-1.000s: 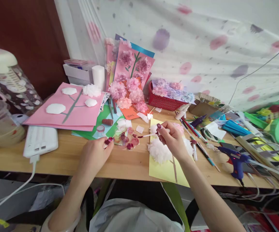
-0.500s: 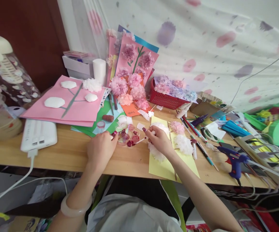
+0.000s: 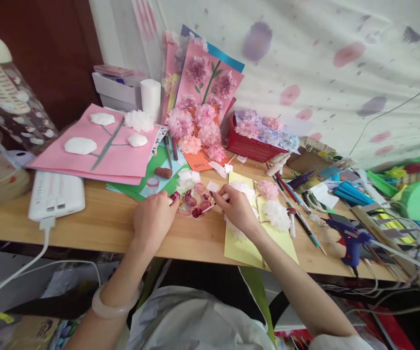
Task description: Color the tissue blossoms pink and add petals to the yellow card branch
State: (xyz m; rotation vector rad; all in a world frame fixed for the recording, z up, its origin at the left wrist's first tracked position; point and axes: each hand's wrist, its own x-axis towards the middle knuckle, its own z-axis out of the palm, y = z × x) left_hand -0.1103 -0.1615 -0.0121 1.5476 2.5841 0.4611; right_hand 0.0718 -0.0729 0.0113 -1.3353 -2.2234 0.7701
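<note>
A clear palette with several round wells of pink and dark red colour [image 3: 187,210] lies on the table between my hands. My left hand [image 3: 154,217] is closed at its left edge, thumb and finger pinching the rim. In my right hand [image 3: 238,210] is a thin white stick [image 3: 209,209], held in a pinch, its far end at a dark red well. Under my right wrist lies a yellow sheet [image 3: 278,243] bearing white paper flowers [image 3: 277,215] and a pink paper flower [image 3: 267,189].
Pink card [image 3: 122,167] with white paper pieces lies left, near a power bank [image 3: 57,199]. Behind stand flower cards [image 3: 206,73] and a red basket [image 3: 249,147] of paper flowers. Pens [image 3: 304,223] and a blue glue gun [image 3: 350,238] lie right.
The view has shifted slightly. Both hands stay by the palette, and the stick's far end remains at the dark red well with little visible movement.
</note>
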